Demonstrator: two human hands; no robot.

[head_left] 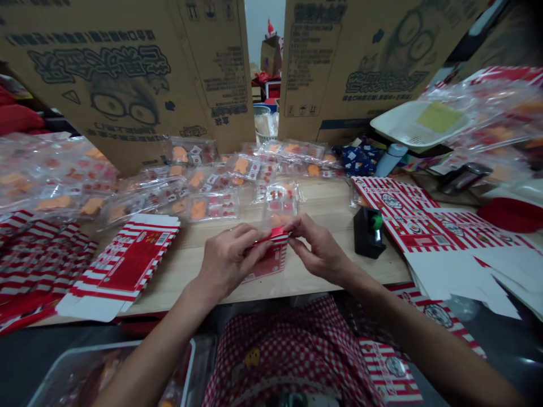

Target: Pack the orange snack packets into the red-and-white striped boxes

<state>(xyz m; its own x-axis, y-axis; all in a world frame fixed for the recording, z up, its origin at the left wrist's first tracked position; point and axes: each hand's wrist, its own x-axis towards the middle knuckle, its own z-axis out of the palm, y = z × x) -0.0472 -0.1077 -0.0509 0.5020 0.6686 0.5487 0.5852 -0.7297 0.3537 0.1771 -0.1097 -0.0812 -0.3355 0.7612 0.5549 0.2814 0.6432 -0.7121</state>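
Observation:
A small red-and-white striped carton [271,261] stands near the table's front edge, between my hands. My left hand [233,254] is closed on its upper left edge, thumb and fingers pinching the red top flap. At the right end of that flap my right hand [311,249] pinches the corner with thumb and forefinger. Part of the carton is hidden behind my left fingers. Just beyond the hands lies a clear packet [280,203] with orange and red pieces. A black tape dispenser [368,233] with a green core sits to the right of my right hand.
Flat striped cartons lie at left [138,257] and in a stack at right [407,215]. Several clear packets [212,206] spread along the back before tall cardboard boxes [169,34]. A white basket [394,121] and a light-blue bottle [391,159] stand back right. A plastic tub [70,353] sits below the table.

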